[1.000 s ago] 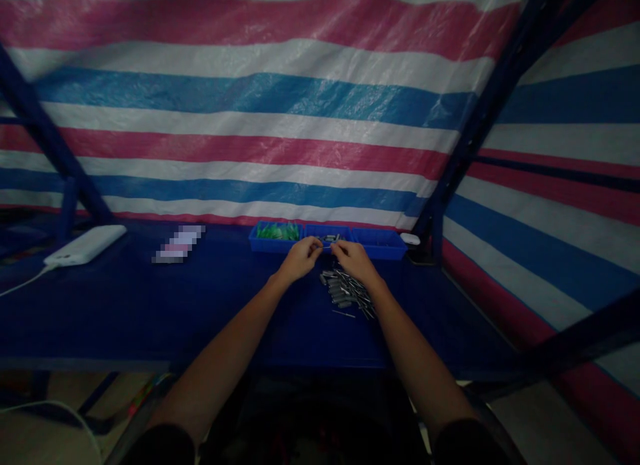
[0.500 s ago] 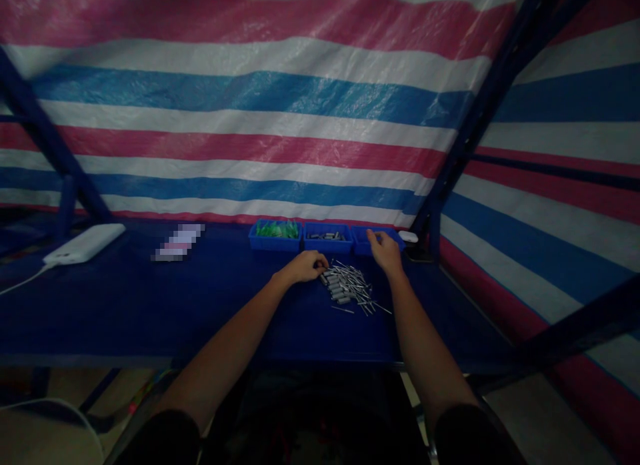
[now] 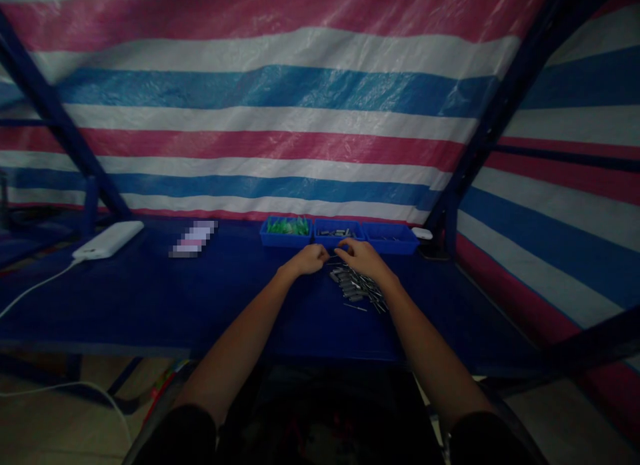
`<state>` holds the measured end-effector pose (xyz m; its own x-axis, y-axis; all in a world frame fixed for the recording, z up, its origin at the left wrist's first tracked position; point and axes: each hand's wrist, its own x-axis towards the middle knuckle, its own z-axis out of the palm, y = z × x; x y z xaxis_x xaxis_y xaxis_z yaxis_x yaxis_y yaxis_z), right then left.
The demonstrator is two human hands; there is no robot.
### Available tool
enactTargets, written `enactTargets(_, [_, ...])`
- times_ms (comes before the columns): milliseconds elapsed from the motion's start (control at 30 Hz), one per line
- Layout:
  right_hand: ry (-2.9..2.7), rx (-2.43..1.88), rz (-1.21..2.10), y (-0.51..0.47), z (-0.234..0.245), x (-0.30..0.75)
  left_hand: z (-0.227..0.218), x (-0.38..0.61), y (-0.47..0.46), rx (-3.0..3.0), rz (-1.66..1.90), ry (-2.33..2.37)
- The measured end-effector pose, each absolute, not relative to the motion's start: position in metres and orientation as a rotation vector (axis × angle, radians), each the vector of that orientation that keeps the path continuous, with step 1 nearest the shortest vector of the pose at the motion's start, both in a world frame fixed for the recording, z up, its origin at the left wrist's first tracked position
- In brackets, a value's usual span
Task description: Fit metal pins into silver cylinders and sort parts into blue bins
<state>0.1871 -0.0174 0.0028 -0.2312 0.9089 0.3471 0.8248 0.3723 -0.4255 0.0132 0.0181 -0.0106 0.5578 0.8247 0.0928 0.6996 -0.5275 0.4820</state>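
Head view shows two bare hands near the centre of the frame, over a dark blue flat-topped desk. Left hand has its fingers bunched at the tips; right hand, just beside it, has its fingers curled inward. Both are too small and dim to tell whether either grasps anything. Right of centre, a loose pile of slim silvery metal rods and short grey cylinders lies partly beneath the right hand and forearm. Behind the hands stand three rectangular bins in a row: a blue plastic bin with green pieces, a blue plastic bin with grey metal pieces and a blue plastic bin with a few thin pieces.
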Motion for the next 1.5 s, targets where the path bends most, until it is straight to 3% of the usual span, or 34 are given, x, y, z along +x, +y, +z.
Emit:
enactTargets(433, [-2.078,-1.390,0.272,-0.020,0.009,0.191,-0.010,0.021,0.015,2.219,0.762,1.282])
enactTargets(633, [-2.012,-1.536,0.098,-0.019,0.011,0.190,-0.007,0.023,0.010,2.205,0.812,1.295])
enactTargets(833, [-1.338,-1.837,-0.135,-0.003,0.014,0.226,-0.013,0.021,0.010,2.456,0.538,1.402])
enactTargets(1100, [-0.880,-1.935,-0.070,0.010,0.005,0.286,-0.017,0.026,0.004,2.623,0.375,1.443])
enactTargets(1333, [-1.334,-1.726,-0.056,0.001,0.006,0.249,-0.014,0.025,0.009,2.458,0.677,1.446])
enactTargets(1500, [-1.890,-1.414,0.152,-0.015,0.008,0.196,-0.007,0.024,0.009,2.290,0.978,1.269])
